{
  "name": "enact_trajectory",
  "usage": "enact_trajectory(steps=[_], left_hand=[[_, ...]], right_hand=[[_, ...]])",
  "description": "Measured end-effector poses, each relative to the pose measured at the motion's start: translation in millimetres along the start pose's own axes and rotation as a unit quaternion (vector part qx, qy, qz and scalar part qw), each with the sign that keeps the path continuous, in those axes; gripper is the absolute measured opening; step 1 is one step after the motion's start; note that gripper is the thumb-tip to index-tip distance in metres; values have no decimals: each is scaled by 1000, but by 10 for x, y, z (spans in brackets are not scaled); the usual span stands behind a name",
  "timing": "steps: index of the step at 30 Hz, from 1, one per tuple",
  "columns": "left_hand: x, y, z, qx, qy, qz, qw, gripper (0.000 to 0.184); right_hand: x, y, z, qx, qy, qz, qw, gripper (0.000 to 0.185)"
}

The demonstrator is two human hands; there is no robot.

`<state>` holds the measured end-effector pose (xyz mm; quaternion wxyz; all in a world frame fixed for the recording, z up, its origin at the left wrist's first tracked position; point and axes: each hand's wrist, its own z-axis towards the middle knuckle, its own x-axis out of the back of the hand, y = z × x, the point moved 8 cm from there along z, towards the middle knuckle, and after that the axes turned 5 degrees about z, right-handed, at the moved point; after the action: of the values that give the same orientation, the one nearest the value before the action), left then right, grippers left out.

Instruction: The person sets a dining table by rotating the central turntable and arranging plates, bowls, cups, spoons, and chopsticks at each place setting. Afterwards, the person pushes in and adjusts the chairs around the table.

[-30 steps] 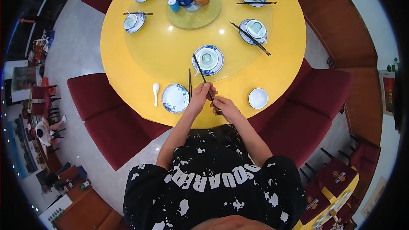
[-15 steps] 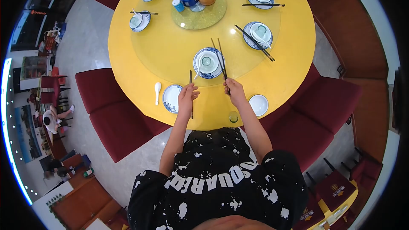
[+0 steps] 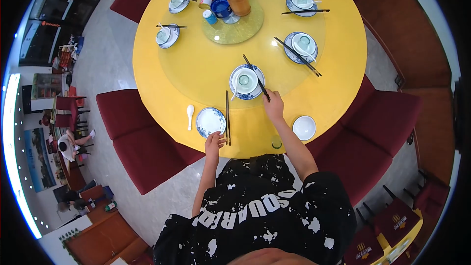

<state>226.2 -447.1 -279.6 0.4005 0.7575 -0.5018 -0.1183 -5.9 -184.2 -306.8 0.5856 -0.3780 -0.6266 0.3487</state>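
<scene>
Clamping chopsticks (image 3: 261, 87) in right hand (image 3: 274, 106) over one stacked setting (image 3: 244, 81). Leaving plate (image 3: 211, 120), spoon (image 3: 190, 117), bowl (image 3: 304, 128) and glass (image 3: 276, 143) unstacked, with fingers apart on left hand (image 3: 214, 143).

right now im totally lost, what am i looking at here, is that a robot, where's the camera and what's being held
There is no robot: these are a person's bare hands, seen by a camera on their head looking forward and down. The right hand holds dark chopsticks across a place setting with a white bowl. The open left hand is at the near edge of a patterned plate; I can't tell if they touch. Also on the yellow table are a white spoon, another chopstick pair, a small bowl and a glass.
</scene>
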Motion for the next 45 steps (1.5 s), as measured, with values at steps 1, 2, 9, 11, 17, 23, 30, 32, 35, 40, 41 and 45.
enact_trajectory(steps=[1,2,9,11,17,23,30,32,35,40,41,45], left_hand=[[30,-16,-1,-2,-2,0,1000,31],[65,-39,2,-4,-1,3,1000,30],[227,14,113,-15,1,15,1000,30],[301,52,225,-28,-2,19,999,31],[774,344,1043,-232,69,176,954,40],[350,855,1840,-340,98,471,808,67],[8,739,1816,-255,94,545,793,89],[-76,576,1843,-261,103,565,776,90],[-215,420,1708,-258,91,587,762,89],[-162,301,1328,-290,1,573,767,77],[-145,271,1315,-304,-20,562,769,75],[231,87,1387,-366,54,507,778,68]], right_hand=[[16,-35,-7,7,7,-6,1000,29],[27,-59,-15,12,14,-11,1000,29],[6,43,1,-16,6,28,999,36],[63,50,-15,-24,3,29,999,38],[546,-286,-244,16,90,25,996,34],[867,-304,-837,-49,90,-12,995,28],[608,-170,-1604,-152,54,-2,987,24],[397,-206,-1753,-151,35,11,988,23],[80,-376,-1824,8,9,-80,997,19],[-300,-468,-2033,65,-16,-151,986,23],[-281,-563,-2079,101,-2,-213,972,25],[-240,-362,-2312,57,-24,-401,914,50]])
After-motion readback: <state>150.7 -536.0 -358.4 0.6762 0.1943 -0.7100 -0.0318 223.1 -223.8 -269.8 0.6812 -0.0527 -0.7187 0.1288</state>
